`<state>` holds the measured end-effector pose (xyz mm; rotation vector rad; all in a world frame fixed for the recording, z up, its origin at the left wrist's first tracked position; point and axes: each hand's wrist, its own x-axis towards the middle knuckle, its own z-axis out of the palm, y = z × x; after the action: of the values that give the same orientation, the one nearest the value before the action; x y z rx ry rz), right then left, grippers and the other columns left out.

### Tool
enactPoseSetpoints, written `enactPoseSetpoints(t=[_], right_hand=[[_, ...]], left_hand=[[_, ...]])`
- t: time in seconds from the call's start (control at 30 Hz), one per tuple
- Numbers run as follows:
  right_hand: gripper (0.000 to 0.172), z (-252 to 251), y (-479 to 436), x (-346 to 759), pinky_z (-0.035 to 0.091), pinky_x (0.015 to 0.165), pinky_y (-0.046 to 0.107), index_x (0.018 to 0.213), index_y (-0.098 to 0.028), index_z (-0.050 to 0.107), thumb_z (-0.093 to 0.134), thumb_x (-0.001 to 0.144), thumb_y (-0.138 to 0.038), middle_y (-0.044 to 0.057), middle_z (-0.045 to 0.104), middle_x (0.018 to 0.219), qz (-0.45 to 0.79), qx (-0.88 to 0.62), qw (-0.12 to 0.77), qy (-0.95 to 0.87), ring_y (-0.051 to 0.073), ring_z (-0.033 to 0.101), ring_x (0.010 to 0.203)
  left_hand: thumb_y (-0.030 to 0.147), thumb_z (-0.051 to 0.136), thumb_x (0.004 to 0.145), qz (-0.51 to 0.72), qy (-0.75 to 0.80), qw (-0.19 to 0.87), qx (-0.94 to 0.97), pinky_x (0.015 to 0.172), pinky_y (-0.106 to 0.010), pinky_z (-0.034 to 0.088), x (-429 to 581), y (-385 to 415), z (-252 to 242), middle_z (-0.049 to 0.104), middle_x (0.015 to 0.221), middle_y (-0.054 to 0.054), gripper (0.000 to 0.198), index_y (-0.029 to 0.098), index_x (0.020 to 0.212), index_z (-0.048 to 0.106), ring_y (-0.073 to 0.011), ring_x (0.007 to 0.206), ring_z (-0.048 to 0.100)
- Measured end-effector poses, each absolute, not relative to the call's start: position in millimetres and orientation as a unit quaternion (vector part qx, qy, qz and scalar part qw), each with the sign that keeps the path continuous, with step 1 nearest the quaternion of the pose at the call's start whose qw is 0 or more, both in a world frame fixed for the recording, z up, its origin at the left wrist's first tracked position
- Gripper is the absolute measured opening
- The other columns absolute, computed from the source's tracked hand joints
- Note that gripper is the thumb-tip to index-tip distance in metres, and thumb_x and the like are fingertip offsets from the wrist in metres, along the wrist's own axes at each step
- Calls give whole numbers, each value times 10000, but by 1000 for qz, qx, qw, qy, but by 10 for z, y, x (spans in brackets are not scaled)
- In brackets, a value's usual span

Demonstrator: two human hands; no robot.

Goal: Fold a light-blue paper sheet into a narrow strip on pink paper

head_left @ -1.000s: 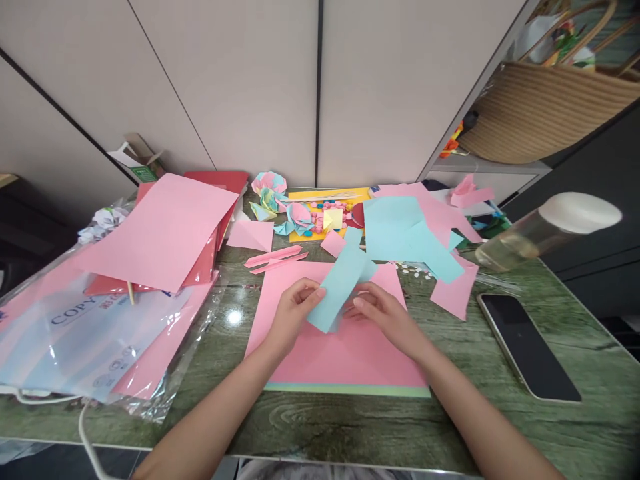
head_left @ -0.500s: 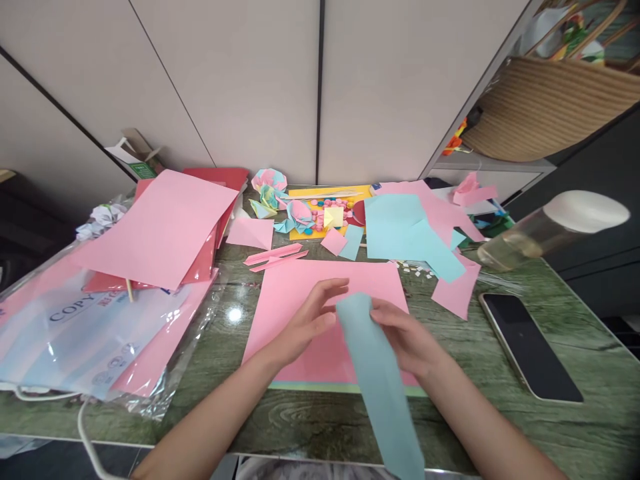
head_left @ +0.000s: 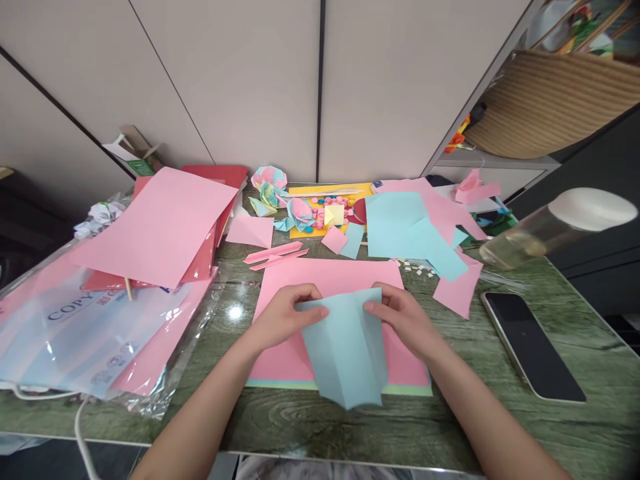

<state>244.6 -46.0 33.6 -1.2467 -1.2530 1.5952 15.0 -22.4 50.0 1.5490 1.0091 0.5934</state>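
We read only one text: "COPY" in blue capitals on the plastic paper pack (head_left: pixel 75 333) at the table's left. Smaller print beside that word was too blurred for us to make out. The green label on the small carton (head_left: pixel 131 155) behind showed marks we couldn't read.

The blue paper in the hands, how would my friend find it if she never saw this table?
Start at the big pink sheet lying flat in the middle of the green table. Right over its near part, the left hand and right hand pinch the top corners of the light blue paper. Unlike the flat blue scraps farther back, it is lifted and creased down its middle.
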Motion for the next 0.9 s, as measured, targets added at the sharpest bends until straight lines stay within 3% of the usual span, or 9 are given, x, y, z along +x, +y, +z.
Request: enactPoseSetpoints(t=[0.1,0.27,0.47,0.57,0.67,0.77,0.9], right_hand=[[273,375,-454,2446,340,542,224,693,-193,461,606,782,-407,-46,446,647,598,-490,360,-522,99,429,593],[237,379,-466,2409,290,504,217,739,-201,485,599,781,-404,-68,405,586,568,-510,295,-574,90,387,537],[197,277,-506,2347,239,472,217,722,-208,485,584,785,-366,-77,308,556,513,-539,265,-613,87,312,502],[156,302,-512,2324,296,479,220,782,-212,529,579,796,-360,-61,417,596,515,-519,263,-629,96,375,522],[167,338,-521,2309,409,605,251,882,-221,586,575,808,-371,-1,594,802,515,-496,279,-641,140,529,698],[157,357,-551,2292,430,704,286,897,-234,625,575,816,-359,23,645,901,493,-500,286,-652,181,573,841],[127,385,-605,2260,433,705,280,863,-235,639,593,814,-342,16,655,846,480,-505,307,-649,174,583,816]], left_hand=[[266,509,796,215,434,513,709,630,-238,326,141,-222,520,459,684,34,152,176,675,491,-118,670,415],[203,494,754,162,410,517,733,610,-240,336,111,-229,505,500,690,42,56,189,713,530,-121,645,429],[232,487,806,184,393,524,733,683,-241,379,191,-255,436,589,803,18,113,190,837,587,-133,734,501],[236,488,820,194,379,534,731,667,-228,375,219,-270,430,577,755,24,115,180,803,587,-120,695,490],[211,480,823,197,373,539,729,646,-220,365,229,-287,453,561,718,31,122,175,795,593,-110,665,478],[209,469,834,215,373,541,723,634,-217,361,243,-313,490,548,690,30,146,167,769,593,-108,655,473],[212,473,841,237,367,548,713,627,-213,358,272,-365,529,541,681,30,157,165,750,592,-106,652,465]])
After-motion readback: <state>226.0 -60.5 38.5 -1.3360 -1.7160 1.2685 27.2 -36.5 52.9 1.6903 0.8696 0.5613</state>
